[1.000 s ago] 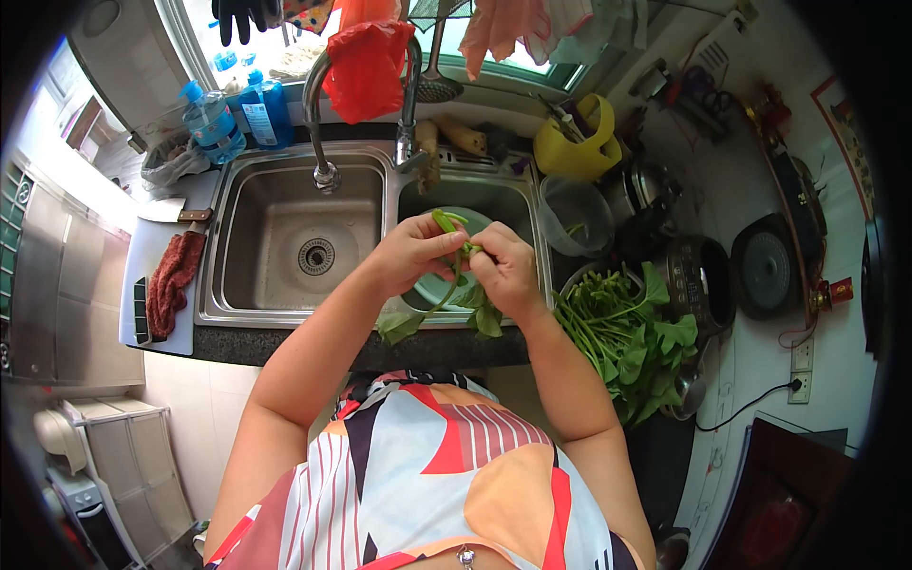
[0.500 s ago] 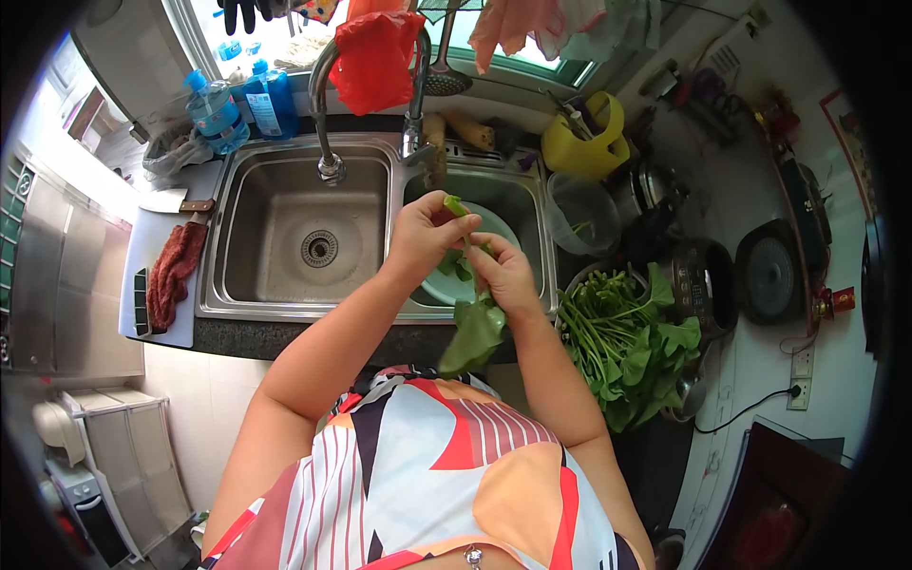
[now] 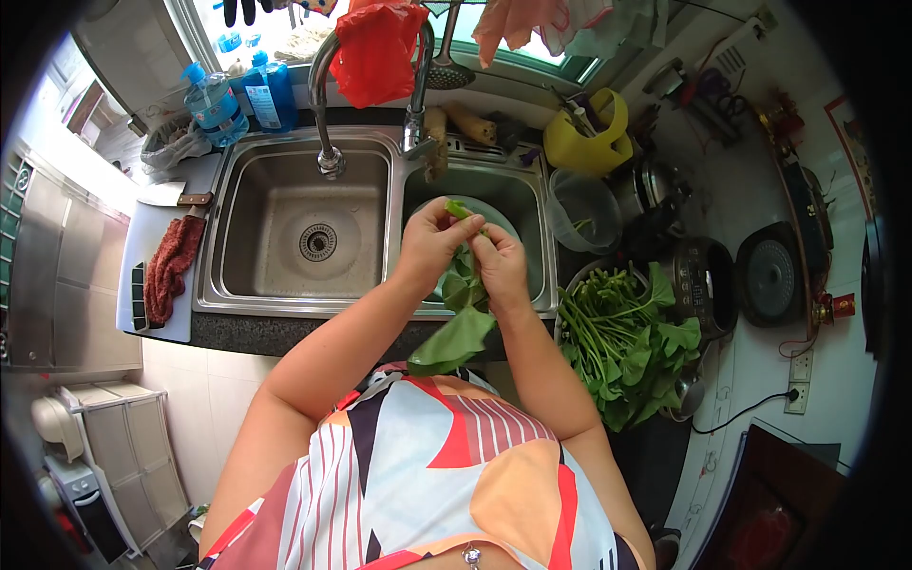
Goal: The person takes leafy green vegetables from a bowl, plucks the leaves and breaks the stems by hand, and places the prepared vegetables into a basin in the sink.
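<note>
A leafy green stem point(image 3: 454, 344) is pinched between both of my hands over the right sink basin. My left hand point(image 3: 427, 249) has its fingers closed on the upper end, where a short green tip pokes out above. Close beside it, my right hand point(image 3: 501, 270) is closed on the same stem, thumbs nearly touching. Broad leaves hang below the hands toward my clothing. Beneath them, a pale round bowl point(image 3: 507, 220) sits in the right basin, partly hidden by my hands. A large heap of leafy greens point(image 3: 627, 347) lies on the counter to the right.
The left steel basin point(image 3: 275, 204) lies under a curved faucet point(image 3: 330, 157) with a red plastic bag on it. At left, a knife point(image 3: 180, 196) and a reddish cloth point(image 3: 171, 271) rest on a white board point(image 3: 142, 242). A clear tub point(image 3: 581, 214) and yellow holder point(image 3: 589, 138) stand at right.
My hands have drawn closer together on the stem, the right one rising slightly. The hanging leaf has swung a little to the left.
</note>
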The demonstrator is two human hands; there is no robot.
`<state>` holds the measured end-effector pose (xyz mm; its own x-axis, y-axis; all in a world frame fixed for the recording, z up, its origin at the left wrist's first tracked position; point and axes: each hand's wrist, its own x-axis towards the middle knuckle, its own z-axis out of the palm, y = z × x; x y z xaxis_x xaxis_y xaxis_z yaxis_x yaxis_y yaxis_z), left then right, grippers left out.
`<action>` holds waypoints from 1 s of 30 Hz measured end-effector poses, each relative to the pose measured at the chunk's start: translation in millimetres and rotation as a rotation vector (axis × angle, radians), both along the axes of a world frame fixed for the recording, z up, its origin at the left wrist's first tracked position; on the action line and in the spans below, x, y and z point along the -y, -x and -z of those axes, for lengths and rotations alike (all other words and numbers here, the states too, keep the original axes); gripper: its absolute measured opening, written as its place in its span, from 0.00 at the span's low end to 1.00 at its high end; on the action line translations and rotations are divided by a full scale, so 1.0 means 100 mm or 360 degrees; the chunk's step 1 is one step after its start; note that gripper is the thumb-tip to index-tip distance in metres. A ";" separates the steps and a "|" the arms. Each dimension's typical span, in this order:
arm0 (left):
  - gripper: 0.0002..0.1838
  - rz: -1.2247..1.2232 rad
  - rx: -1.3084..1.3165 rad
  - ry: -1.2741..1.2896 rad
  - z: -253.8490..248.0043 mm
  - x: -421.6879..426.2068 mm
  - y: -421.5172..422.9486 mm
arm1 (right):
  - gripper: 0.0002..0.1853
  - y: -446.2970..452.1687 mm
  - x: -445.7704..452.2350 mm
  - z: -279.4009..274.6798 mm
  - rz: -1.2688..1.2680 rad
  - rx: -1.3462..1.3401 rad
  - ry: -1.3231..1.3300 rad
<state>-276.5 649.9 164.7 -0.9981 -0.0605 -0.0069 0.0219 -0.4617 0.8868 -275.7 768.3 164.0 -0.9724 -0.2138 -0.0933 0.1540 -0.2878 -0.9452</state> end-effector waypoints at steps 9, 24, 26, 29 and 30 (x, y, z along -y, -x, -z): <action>0.08 -0.0005 0.0289 -0.0051 -0.14 0.05 0.02 | 0.08 0.15 -0.01 0.06 0.0018 -0.0276 -0.0174; 0.13 0.0170 0.0731 -0.0468 0.06 -0.04 0.03 | 0.04 0.05 -0.08 0.05 0.0031 -0.0093 -0.0123; 0.13 0.0268 0.0788 -0.0531 0.03 -0.06 0.14 | 0.04 0.02 -0.26 0.07 -0.0040 0.0068 0.0051; 0.12 0.0428 0.0767 -0.0321 0.00 -0.18 0.38 | 0.06 -0.03 -0.51 0.02 0.0155 0.0171 0.0258; 0.12 0.0487 0.0711 -0.0202 -0.02 -0.27 0.48 | 0.06 -0.07 -0.61 -0.03 0.0253 0.0182 0.0299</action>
